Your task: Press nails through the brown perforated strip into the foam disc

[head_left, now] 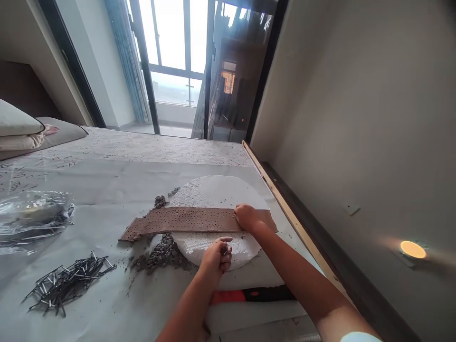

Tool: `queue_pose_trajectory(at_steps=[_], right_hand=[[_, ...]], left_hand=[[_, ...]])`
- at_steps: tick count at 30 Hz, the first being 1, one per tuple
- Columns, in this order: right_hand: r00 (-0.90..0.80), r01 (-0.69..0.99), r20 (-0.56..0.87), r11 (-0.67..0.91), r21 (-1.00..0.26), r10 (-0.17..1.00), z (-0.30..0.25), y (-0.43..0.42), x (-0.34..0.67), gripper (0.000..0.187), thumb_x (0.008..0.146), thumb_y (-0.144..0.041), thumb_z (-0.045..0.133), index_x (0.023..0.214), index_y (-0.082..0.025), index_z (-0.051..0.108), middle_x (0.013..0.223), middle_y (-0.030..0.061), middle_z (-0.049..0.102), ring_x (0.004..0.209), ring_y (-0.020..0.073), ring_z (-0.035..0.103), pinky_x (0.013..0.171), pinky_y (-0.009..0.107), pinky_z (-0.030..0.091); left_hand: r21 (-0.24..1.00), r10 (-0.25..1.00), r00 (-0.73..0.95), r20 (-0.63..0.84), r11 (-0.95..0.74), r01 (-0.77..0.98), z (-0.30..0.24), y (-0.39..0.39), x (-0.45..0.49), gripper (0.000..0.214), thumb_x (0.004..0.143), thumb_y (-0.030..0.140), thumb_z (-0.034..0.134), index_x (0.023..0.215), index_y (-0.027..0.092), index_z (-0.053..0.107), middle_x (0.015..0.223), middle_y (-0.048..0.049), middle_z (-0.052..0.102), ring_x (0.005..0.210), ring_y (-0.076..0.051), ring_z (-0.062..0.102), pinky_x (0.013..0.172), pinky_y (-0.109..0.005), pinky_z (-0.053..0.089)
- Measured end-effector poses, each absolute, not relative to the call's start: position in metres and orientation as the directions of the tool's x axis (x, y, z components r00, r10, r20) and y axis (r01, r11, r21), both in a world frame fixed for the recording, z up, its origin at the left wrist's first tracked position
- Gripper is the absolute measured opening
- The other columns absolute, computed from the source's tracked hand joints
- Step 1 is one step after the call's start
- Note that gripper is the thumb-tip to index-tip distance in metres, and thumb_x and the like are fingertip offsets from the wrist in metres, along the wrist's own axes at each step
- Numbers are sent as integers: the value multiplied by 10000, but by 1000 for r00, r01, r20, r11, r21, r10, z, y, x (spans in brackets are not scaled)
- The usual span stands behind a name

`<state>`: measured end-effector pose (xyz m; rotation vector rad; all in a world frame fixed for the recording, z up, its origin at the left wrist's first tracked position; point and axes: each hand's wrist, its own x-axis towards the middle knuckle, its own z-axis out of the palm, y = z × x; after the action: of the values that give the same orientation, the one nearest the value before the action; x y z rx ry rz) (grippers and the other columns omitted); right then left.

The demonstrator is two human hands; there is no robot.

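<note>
A long brown strip of board (192, 220), dotted with rows of small holes, lies across a round white foam disc (221, 190). My right hand (247, 217) is closed in a pinch on the board's right part; whatever its fingertips hold is hidden. Just in front of the board, my left hand (218, 254) is curled palm up around dark, thin nails, only partly visible. A pile of loose nails (73, 282) lies to the left. Beneath my forearms is a tool with a red and black handle (254, 294); my left forearm hides its end.
Grey crumbled rubble (162, 254) lies around the disc's left side. A clear plastic bag (35, 213) rests at the left, with pillows (21, 126) behind it. A wooden edge (285, 204) runs along the right, beside the wall. White sheeting (107, 185) covers the surface.
</note>
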<state>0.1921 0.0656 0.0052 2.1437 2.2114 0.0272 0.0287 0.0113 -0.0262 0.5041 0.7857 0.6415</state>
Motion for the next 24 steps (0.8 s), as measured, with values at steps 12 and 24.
queue_pose_trajectory(at_steps=[12,24], right_hand=[[-213,942,-183,251,222,960,8,61,188,251,767,-26,454,889,-107,658,951,167,666,867,224,632,707,264,445],[-367,899,-133,387,204,921,-31,51,204,189,735,15,488,675,-136,584,711,101,627,641,169,632,543,237,356]], left_hand=[[622,688,536,-489,706,-339,-29,9,27,337,616,154,487,953,164,477,569,64,434,367,-13,229,414,-183,56],[569,649,528,-548,752,-334,-30,-13,21,379,562,87,450,927,161,522,559,54,430,371,-31,232,431,-200,105]])
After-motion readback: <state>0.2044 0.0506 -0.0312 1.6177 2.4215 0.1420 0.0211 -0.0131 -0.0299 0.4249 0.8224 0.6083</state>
